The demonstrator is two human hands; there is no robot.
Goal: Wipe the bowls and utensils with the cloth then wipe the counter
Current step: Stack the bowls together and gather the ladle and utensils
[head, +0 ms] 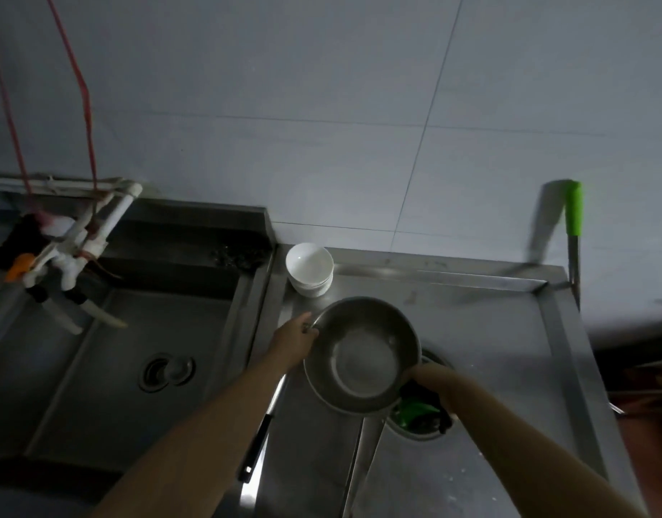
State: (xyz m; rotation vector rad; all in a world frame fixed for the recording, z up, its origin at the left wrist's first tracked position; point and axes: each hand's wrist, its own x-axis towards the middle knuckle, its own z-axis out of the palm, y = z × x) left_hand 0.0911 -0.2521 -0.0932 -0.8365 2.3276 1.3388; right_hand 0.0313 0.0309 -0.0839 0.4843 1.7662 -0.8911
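Observation:
A large steel bowl (363, 355) is held tilted above the steel counter (490, 330). My left hand (294, 340) grips its left rim. At the bowl's lower right edge, my right hand (428, 381) holds a dark cloth (421, 400) with a green patch against the bowl. A stack of white bowls (310, 269) stands at the counter's back left corner. A utensil with a black handle (255, 448) lies along the counter's left edge, partly under my left forearm.
A deep steel sink (135, 349) with a drain lies to the left, white taps (71, 256) above it. A round opening in the counter (422, 428) sits under my right hand. A green-handled tool (573, 218) leans on the tiled wall at the back right.

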